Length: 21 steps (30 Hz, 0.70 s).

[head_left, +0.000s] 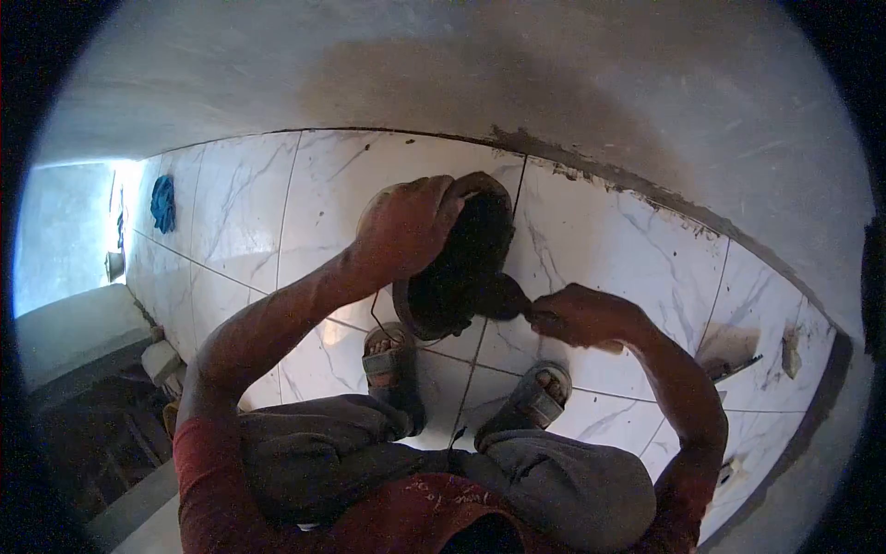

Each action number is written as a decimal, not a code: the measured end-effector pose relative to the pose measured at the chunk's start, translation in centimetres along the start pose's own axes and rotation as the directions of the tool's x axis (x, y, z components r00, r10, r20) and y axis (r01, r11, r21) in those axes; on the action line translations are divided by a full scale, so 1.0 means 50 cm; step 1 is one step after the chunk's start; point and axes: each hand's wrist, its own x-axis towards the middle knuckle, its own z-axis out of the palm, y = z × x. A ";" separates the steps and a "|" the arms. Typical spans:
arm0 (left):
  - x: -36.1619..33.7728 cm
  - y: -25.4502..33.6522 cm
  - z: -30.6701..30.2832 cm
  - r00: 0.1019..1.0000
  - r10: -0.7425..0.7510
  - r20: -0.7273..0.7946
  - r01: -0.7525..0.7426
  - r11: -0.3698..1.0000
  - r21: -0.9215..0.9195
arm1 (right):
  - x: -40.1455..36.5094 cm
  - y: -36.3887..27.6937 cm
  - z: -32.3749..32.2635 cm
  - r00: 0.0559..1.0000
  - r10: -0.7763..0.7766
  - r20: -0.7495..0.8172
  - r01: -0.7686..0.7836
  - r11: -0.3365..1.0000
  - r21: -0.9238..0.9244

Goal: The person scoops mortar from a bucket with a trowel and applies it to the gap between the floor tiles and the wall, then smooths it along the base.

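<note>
A dark bucket [461,249] is tilted over the tiles in front of my feet, its mouth facing me and its inside in deep shadow. My left hand [411,226] is closed on its upper left rim. A thin wire, perhaps its handle, hangs at the lower left. My right hand [591,316] is closed round the handle of a trowel-like tool [503,297]. The tool's dark, rounded blade overlaps the bucket's lower right edge. Shadow hides the blade's exact shape and whatever the bucket contains.
White marbled tiles [609,240] cover the floor, meeting a grey plastered wall [554,74]. My sandalled feet are just below the bucket. A blue cloth [162,203] lies at the far left. A dark thin object [738,367] rests at the right. Blocks [161,362] sit lower left.
</note>
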 end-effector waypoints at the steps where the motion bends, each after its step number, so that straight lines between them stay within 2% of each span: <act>1: -0.002 0.006 0.005 0.999 0.017 0.034 -0.017 1.000 0.019 | 0.009 0.011 0.006 1.000 0.003 -0.003 -0.003 1.000 0.004; 2: -0.002 0.010 0.009 0.997 0.033 0.067 -0.035 0.999 0.039 | 0.020 0.019 0.006 0.983 0.162 -0.087 -0.175 0.968 -0.179; 3: -0.001 0.009 0.012 0.997 0.037 0.070 -0.040 0.998 0.040 | 0.027 0.024 0.001 0.934 0.298 -0.196 -0.350 0.875 -0.335; 4: 0.001 0.005 0.014 0.999 0.027 0.033 -0.028 0.999 0.034 | 0.028 0.026 -0.014 0.930 0.322 -0.176 -0.366 0.834 -0.412; 5: 0.005 0.000 0.014 1.000 0.014 -0.008 -0.014 1.000 0.027 | 0.023 0.023 -0.008 0.930 0.323 -0.177 -0.368 0.833 -0.414; 7: 0.019 -0.030 0.001 1.000 -0.012 -0.008 0.012 1.000 0.014 | 0.014 0.017 0.020 0.827 0.083 -0.556 -0.468 0.650 -0.599; 9: 0.026 -0.074 -0.015 0.999 -0.038 -0.009 0.038 0.999 -0.002 | 0.010 0.051 0.032 0.808 0.073 -0.584 -0.496 0.619 -0.609; 11: 0.021 -0.121 -0.024 0.998 -0.031 -0.063 0.032 0.999 0.021 | -0.005 0.081 0.034 0.691 -0.112 -0.714 -0.507 0.630 -0.588; 13: 0.007 -0.121 -0.048 0.994 -0.077 -0.076 0.076 0.997 -0.018 | -0.022 0.118 0.029 0.661 -0.150 -0.735 -0.501 0.641 -0.582; 15: -0.002 -0.114 -0.065 0.989 -0.119 -0.090 0.114 0.992 -0.058 | -0.031 0.168 0.026 0.556 -0.248 -0.794 -0.502 0.661 -0.558; 16: -0.008 -0.111 -0.068 0.985 -0.144 -0.098 0.135 0.987 -0.090 | -0.031 0.188 0.021 0.574 -0.178 -0.799 -0.507 0.689 -0.518; 17: -0.012 -0.109 -0.070 0.980 -0.170 -0.105 0.156 0.980 -0.124 | -0.026 0.206 0.016 0.575 -0.176 -0.799 -0.510 0.687 -0.518; 21: -0.014 -0.106 -0.073 0.975 -0.209 -0.074 0.196 0.970 -0.145 | -0.006 0.257 -0.007 0.499 -0.257 -0.828 -0.492 0.702 -0.514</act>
